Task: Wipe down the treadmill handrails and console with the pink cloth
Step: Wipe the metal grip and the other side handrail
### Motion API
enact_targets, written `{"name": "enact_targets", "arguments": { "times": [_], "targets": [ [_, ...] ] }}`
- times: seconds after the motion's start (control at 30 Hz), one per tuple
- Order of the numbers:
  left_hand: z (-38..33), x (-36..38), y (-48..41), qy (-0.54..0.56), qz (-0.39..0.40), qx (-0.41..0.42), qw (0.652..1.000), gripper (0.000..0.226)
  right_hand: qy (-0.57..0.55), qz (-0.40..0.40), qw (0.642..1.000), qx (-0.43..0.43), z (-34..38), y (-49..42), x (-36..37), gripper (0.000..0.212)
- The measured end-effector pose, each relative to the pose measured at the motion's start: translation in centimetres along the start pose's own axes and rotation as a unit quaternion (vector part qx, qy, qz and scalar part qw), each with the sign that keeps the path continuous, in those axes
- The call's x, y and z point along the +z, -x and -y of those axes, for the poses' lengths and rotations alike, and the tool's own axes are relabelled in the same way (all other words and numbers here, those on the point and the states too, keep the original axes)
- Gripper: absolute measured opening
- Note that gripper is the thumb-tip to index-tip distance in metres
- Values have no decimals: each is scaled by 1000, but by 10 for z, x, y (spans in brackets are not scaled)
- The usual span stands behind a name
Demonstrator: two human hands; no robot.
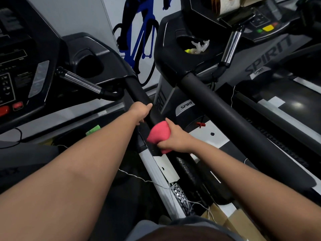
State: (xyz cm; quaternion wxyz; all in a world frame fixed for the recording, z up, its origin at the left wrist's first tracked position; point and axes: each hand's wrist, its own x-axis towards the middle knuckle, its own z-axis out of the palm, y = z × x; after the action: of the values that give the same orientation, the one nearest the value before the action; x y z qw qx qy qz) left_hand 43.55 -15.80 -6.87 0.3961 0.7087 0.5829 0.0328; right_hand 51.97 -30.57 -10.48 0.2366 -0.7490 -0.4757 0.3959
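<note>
My left grip is wrapped around the black handrail, fingers curled over its top and thumb underneath. I judge this is to brace myself and steady the bar while the other hand works. Just below it on the same handrail, my right grip is closed on the pink cloth, bunched into a pad and pressed against the rail's upper face. Bunching it gives me a thick, firm surface to push with, and holding it from the side lets the pad slide along the bar rather than across it. The two grips are near each other but not touching, which leaves the cloth a short stretch of bare rail up to my left fingers. Further up the handrail and off to its left sits the console, with a chrome pulse bar between it and the rail. Neither has the cloth on it, so I take the console to be a step not yet done. To the right of the handrail, well apart, runs the neighbouring rail of a second treadmill. I cannot tell how much of my own handrail is already clean.
</note>
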Motion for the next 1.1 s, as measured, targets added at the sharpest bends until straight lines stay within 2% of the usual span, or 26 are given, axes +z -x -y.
{"name": "enact_targets", "arguments": {
  "times": [0.07, 0.13, 0.2, 0.27, 0.37, 0.47, 0.53, 0.6, 0.67, 0.7, 0.77, 0.83, 0.9, 1.0, 1.03, 1.1],
  "targets": [
    [4, 2, 1, 11, 12, -7, 1000, 53, -87, 62, 994, 25, -4, -4, -11, 91],
    [7, 3, 1, 23, 16, -13, 1000, 54, -79, 88, 991, 59, 3, -15, -17, 81],
    [8, 4, 2, 25, 12, -13, 1000, 53, -19, 67, 991, 114, 20, -21, -15, 86],
    [7, 4, 1, 30, 10, -14, 999, 53, 50, 4, 989, 138, 32, -22, -4, 95],
    [5, 5, 2, 28, 19, -20, 999, 55, 173, -85, 979, 72, 32, -9, 22, 106],
    [2, 4, 5, 6, 27, -21, 999, 54, 222, -87, 971, -29, 16, 5, 28, 109],
    [0, 1, 6, -12, 36, -20, 999, 53, 132, -49, 989, -52, 3, 9, 14, 108],
    [-2, -3, 8, -39, 49, -24, 998, 46, -21, 22, 999, -24, -8, 6, -5, 105],
    [-3, -7, 9, -65, 61, -29, 996, 40, -140, 97, 985, 11, -14, -1, -14, 92],
    [-4, -8, 9, -71, 66, -31, 995, 40, -152, 108, 982, 26, -12, -6, -15, 83],
    [-7, -8, 8, -75, 72, -38, 994, 49, -111, 74, 989, 57, 0, -14, -12, 81],
    [-11, -10, 8, -97, 85, -50, 990, 61, -18, -2, 995, 96, 14, -15, -2, 93],
    [-16, -12, 7, -127, 99, -58, 985, 69, 110, -65, 987, 97, 29, -8, 16, 106],
    [-20, -14, 2, -167, 115, -76, 976, 75, 341, -125, 931, 45, 36, 10, 42, 98],
    [-20, -13, 1, -191, 121, -77, 971, 74, 384, -138, 913, 17, 33, 13, 48, 92],
    [-21, -11, 4, -241, 124, -65, 960, 62, 404, -144, 903, -10, 29, 17, 49, 90]
  ]
}}
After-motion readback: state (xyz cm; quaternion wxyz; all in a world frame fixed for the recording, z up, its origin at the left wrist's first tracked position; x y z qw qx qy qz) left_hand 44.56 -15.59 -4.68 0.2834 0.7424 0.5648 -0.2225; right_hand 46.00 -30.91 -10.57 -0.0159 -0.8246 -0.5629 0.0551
